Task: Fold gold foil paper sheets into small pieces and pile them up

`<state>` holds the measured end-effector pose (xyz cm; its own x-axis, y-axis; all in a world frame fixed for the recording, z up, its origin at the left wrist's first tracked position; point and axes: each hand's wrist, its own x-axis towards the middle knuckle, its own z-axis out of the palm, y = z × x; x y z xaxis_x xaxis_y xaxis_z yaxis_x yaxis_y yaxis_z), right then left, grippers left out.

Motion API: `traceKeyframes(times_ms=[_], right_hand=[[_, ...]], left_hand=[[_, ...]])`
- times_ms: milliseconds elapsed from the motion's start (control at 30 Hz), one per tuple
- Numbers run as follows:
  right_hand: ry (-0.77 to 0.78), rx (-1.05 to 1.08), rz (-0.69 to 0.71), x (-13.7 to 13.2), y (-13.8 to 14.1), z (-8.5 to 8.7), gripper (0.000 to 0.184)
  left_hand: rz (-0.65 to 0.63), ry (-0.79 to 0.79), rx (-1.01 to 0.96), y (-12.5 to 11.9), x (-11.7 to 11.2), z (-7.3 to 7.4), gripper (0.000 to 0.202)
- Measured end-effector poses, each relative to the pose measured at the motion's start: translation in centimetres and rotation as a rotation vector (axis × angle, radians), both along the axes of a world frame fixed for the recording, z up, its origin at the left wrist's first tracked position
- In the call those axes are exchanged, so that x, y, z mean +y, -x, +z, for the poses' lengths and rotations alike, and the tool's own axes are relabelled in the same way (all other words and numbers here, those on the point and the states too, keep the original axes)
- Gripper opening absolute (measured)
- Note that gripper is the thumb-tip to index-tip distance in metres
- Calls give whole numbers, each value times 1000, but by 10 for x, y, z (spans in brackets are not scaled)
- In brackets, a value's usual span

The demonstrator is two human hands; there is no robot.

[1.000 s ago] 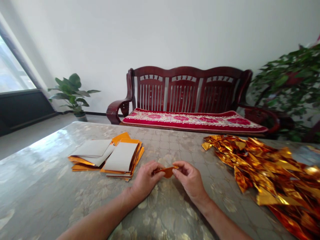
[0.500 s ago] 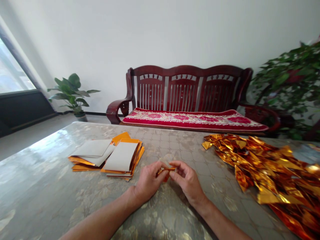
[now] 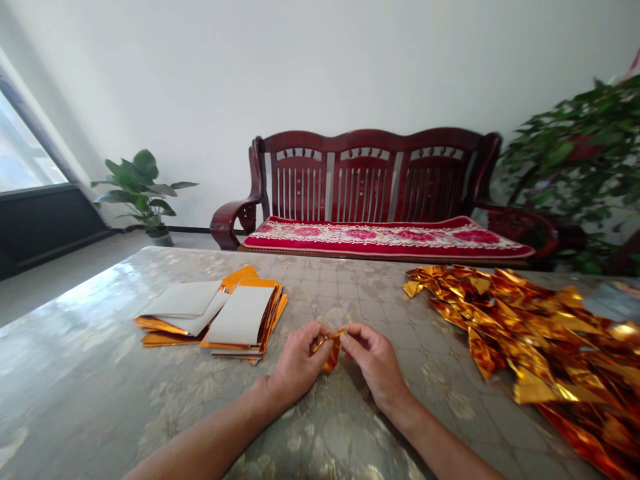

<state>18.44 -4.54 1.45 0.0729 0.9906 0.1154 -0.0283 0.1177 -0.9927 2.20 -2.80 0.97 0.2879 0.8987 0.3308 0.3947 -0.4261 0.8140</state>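
Between my two hands is a small piece of folded gold foil paper (image 3: pixel 331 357), its lower part hanging below the fingers. My left hand (image 3: pixel 303 355) grips its left side between thumb and fingers. The thumb and forefinger of my right hand (image 3: pixel 374 360) pinch its right upper edge. Fingers cover much of the piece, so its full shape is hidden. Left of my hands lie stacks of foil paper sheets (image 3: pixel 241 315), white backs up with orange-gold edges showing. On the right spreads a large heap of folded gold foil pieces (image 3: pixel 520 327).
Everything lies on a table with a glossy patterned cover (image 3: pixel 150 413). Beyond its far edge stands a dark red wooden bench (image 3: pixel 363 180) with a red floral seat cover (image 3: pixel 390 237). Potted plants (image 3: pixel 145 187) flank the bench. A bluish packet (image 3: pixel 613 303) lies behind the heap.
My right fingers have shifted slightly on the foil piece, and more of its gold lower part shows between my hands. The view has moved a little; stacks and heap look the same.
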Motion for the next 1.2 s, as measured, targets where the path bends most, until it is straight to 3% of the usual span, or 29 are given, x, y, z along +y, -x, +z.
traceKeyframes(times_ms=[600, 867, 1200], right_hand=[[-212, -276, -109, -4, 0, 8, 23], [-207, -266, -143, -3, 3, 4, 18], [-166, -252, -105, -5, 7, 4, 21]], left_hand=[[71, 46, -84, -7, -7, 5, 23], [67, -89, -11, -6, -6, 12, 20], [114, 2, -77, -8, -6, 11, 19]])
